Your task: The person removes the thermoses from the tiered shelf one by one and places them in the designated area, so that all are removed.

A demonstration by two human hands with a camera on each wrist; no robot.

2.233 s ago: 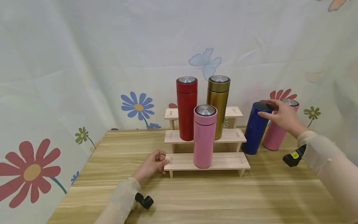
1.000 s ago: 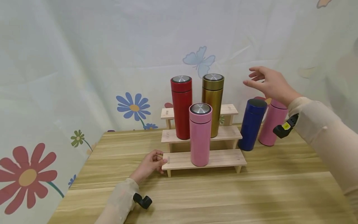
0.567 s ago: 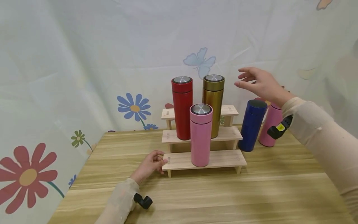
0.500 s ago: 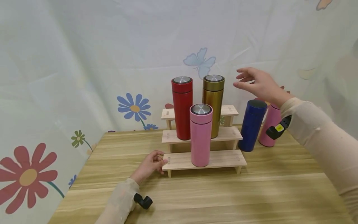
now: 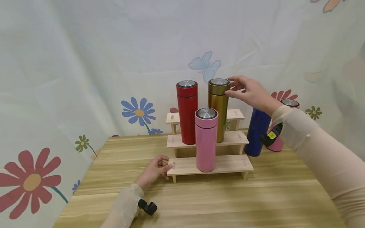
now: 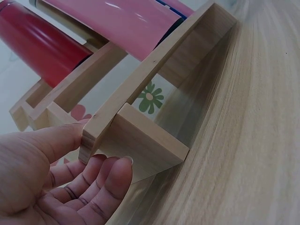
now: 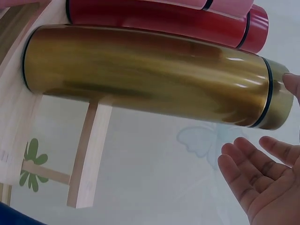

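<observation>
My left hand (image 5: 155, 171) pinches the left end of the lowest step of a three-step wooden display stand (image 5: 228, 161). In the left wrist view its thumb lies along the board's end and the curled fingers are beneath. My right hand (image 5: 251, 91) is at the cap of a gold thermos (image 5: 218, 104). In the right wrist view the thumb overlaps the cap, while the loosely spread fingers (image 7: 239, 183) stand apart from it. The gold thermos and a red thermos (image 5: 188, 117) stand upright on the middle step. A pink thermos (image 5: 206, 142) stands on the lowest step.
A blue thermos (image 5: 258, 133) stands on the wooden table (image 5: 199, 202) right of the stand. Behind it a second pink thermos (image 5: 276, 145) is partly hidden by my right arm. A flowered cloth (image 5: 114, 63) hangs behind everything.
My right hand has left the blue thermos, risen, and moved left and then down to the gold thermos's cap. The left hand keeps its hold on the stand.
</observation>
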